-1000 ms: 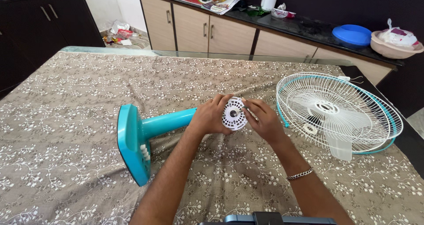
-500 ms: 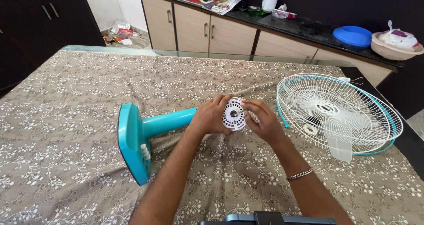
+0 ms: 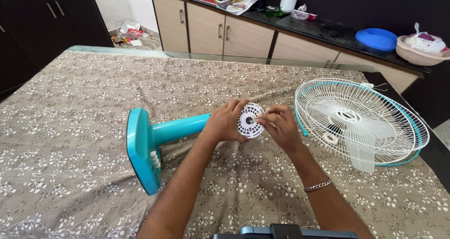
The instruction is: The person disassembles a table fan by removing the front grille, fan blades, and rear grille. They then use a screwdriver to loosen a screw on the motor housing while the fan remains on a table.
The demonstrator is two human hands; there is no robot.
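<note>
A single head-worn camera looks steeply down and forward from above the near edge of the cloth-covered table [image 3: 70, 140], close enough that both forearms enter from six o'clock and meet just below frame centre. A dark piece of the rig [image 3: 286, 232] clips the bottom edge. The view faces the far cabinet counter [image 3: 300, 25], which runs from twelve o'clock to two o'clock. The white fan guard [image 3: 361, 121] lies at three o'clock. No second view shares the scene.

A teal fan stand [image 3: 154, 138] lies on a brown tablecloth [image 3: 70, 126] patterned with white flowers and vines. The motor face [image 3: 250, 120] is white. Right, a white wire guard [image 3: 361, 119] has a teal rim. Far right, a blue lid [image 3: 376, 38] and a beige bowl [image 3: 419, 51].
</note>
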